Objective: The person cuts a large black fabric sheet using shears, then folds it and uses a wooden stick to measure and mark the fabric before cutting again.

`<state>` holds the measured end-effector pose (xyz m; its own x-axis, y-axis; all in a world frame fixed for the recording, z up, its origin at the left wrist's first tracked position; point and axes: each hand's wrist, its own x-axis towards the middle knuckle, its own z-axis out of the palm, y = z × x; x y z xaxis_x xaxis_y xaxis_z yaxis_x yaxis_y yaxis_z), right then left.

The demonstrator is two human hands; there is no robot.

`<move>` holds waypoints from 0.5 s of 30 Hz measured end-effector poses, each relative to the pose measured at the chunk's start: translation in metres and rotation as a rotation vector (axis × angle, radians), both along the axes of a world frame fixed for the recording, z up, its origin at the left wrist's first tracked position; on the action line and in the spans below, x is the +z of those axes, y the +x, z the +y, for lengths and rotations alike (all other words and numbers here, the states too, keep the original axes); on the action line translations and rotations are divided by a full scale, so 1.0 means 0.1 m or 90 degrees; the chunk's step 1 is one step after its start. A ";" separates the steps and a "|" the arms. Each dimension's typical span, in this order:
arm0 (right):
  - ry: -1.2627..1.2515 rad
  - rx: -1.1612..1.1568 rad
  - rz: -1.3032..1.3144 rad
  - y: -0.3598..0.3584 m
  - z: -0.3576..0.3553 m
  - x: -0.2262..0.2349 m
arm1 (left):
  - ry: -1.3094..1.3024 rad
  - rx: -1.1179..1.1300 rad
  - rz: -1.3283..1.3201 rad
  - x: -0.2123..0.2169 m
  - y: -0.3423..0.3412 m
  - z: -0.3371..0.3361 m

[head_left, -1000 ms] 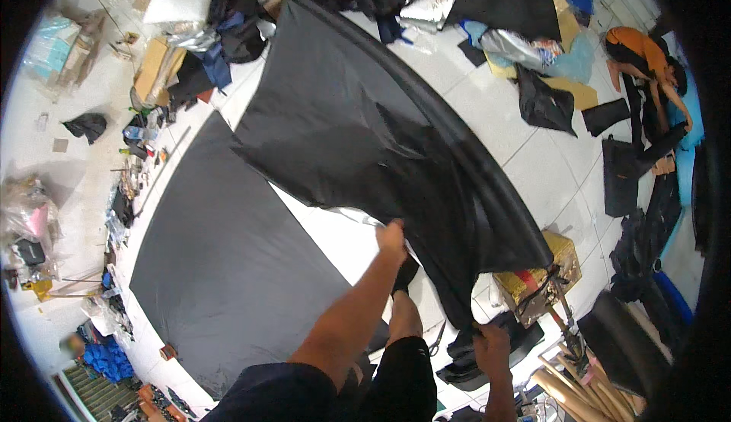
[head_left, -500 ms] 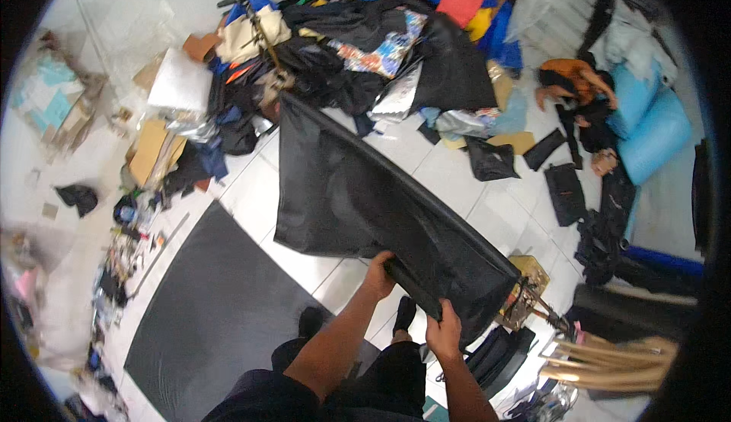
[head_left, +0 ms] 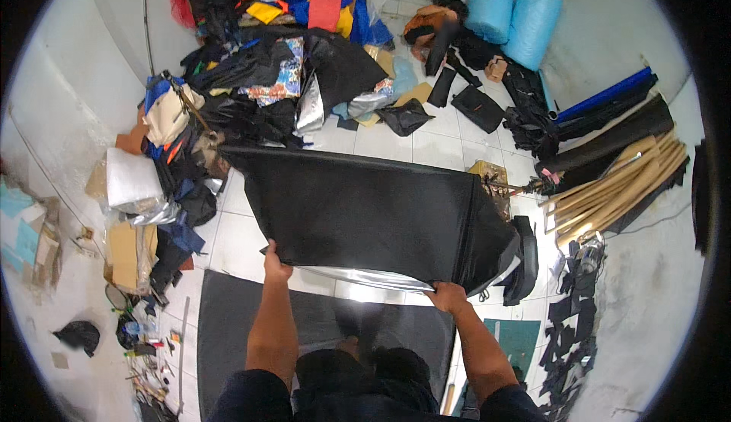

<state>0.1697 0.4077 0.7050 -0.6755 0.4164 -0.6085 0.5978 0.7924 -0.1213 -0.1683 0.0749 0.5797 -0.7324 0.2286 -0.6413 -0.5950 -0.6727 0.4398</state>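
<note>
A wide sheet of black fabric [head_left: 358,213] hangs from a long horizontal roll and stretches toward me. Its silvery underside [head_left: 365,276] shows along the near edge. My left hand [head_left: 276,262] pinches the near left corner. Further right, my right hand [head_left: 448,297] is closed on the same edge, its fingers partly hidden by the cloth. A second dark sheet [head_left: 228,331] lies flat on the tiled floor under my legs.
A heap of mixed fabrics [head_left: 259,64] lies beyond the roll. Far right, a person in orange [head_left: 428,22] sits by blue rolls [head_left: 533,22]. Cardboard tubes [head_left: 620,186] lie at the right, and a green cutting mat [head_left: 518,342] is near my right arm.
My hands have moved apart along the fabric's near edge, and the sheet is now spread wider with its silver underside showing. My view has turned toward the right.
</note>
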 end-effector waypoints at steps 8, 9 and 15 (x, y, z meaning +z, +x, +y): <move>-0.028 -0.064 0.010 1.12 -1.00 -0.28 | -0.069 -0.069 0.028 0.06 1.03 -1.04; -0.029 -0.076 -0.020 1.51 -1.17 -0.43 | -0.037 -0.074 0.038 0.11 1.47 -1.05; -0.105 -0.101 0.031 2.96 -2.52 -0.62 | -0.168 -0.105 0.034 0.32 2.81 -2.56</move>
<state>0.4659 0.1553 0.6428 -0.6404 0.4172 -0.6449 0.7030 0.6566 -0.2733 0.1123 -0.1811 0.6118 -0.7334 0.1772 -0.6563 -0.6579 -0.4278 0.6198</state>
